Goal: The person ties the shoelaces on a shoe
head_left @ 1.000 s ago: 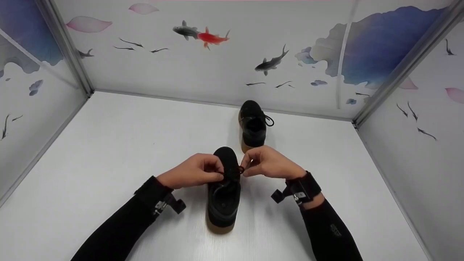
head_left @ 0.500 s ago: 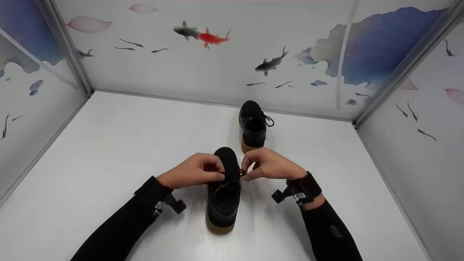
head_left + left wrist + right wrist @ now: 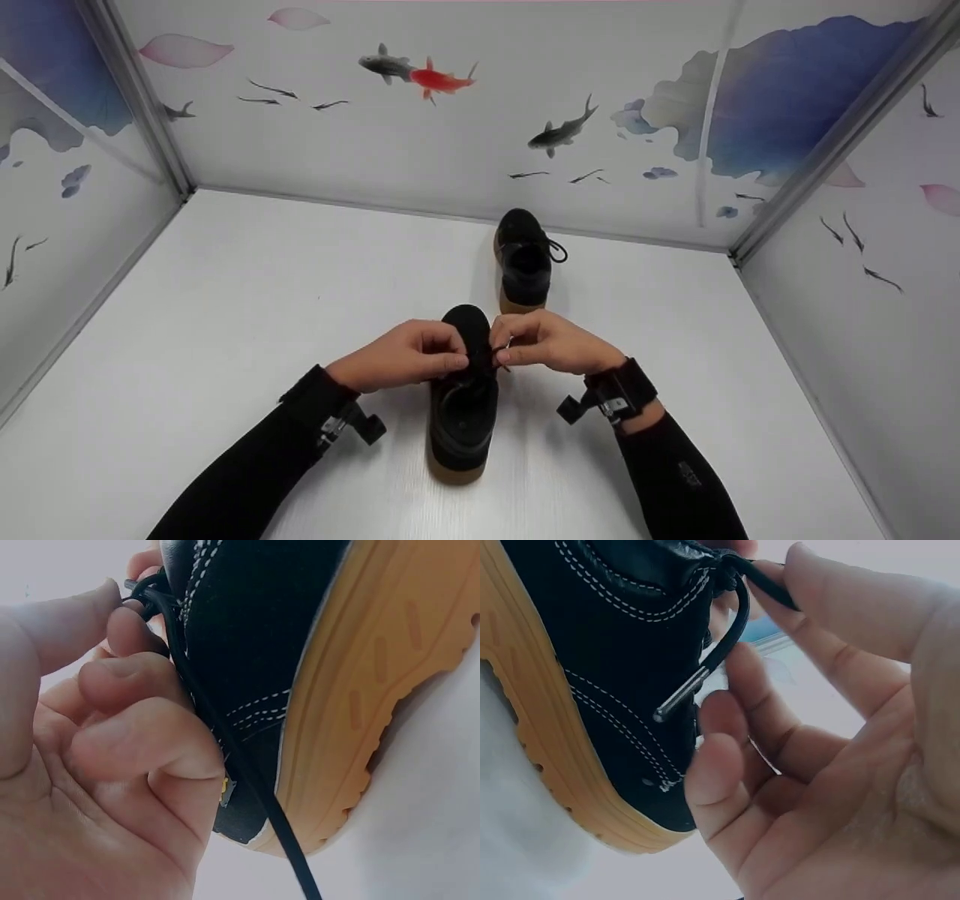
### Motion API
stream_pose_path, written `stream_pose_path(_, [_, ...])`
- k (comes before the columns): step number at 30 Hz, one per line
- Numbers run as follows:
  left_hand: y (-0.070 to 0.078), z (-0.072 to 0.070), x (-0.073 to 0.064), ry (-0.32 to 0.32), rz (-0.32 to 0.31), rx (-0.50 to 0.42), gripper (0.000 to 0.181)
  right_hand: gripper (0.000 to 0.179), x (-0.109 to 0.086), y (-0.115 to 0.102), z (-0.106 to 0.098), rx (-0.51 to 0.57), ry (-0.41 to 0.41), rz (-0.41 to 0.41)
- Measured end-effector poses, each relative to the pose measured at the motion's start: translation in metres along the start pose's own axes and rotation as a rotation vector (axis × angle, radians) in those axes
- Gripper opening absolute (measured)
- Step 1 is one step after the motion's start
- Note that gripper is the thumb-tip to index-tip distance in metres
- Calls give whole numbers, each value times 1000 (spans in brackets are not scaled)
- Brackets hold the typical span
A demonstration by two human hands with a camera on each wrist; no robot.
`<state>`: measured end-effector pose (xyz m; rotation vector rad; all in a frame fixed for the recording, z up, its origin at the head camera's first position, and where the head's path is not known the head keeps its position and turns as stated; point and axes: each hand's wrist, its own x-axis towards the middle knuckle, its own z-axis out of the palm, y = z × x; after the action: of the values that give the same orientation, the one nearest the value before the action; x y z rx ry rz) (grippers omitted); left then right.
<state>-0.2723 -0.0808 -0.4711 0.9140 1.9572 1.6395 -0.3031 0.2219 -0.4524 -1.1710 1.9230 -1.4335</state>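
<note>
A black lace-up shoe (image 3: 460,431) with a tan sole (image 3: 337,682) stands on the white surface, its toe pointing away from me. My left hand (image 3: 405,354) is at the left of its lacing, thumb and forefinger pinching the black shoelace (image 3: 251,765) close to the knot. One length of lace trails down past the left fingers. From the other side my right hand (image 3: 555,343) pinches a stretch of lace (image 3: 769,585) between thumb and forefinger. A lace end with a metal tip (image 3: 681,695) hangs beside the right hand's other fingers, which are curled.
The matching black shoe (image 3: 523,259) stands farther back near the rear wall, a lace loop (image 3: 557,250) at its right side. White panels (image 3: 450,150) printed with fish and lotus leaves enclose the surface at the back and both sides.
My right hand has shifted slightly left, closer to the shoe's lacing, and the lace loop at its fingertips has changed shape. The left hand and both shoes have stayed almost in place.
</note>
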Motion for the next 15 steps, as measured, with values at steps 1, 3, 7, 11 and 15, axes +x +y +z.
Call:
stream_pose_path(1, [0,0,0,-3,3,-3,20,11,0,1,0,34,-5,3])
stream_pose_path(3, [-1,0,1,-5,8,1,20,12,-1,5,-1,109,-21,19])
stream_pose_path(7, [-1,-1,1,-6,5,3,21,15,-3,11,-2,202,-61,42])
stream_pose_path(11, [0,-2,1,-11,3,7,22,24,-2,14,-2,211,-78,33])
stream_pose_path(15, [-1,-4,0,-13,6,26,21,27,0,18,0,257,-89,5])
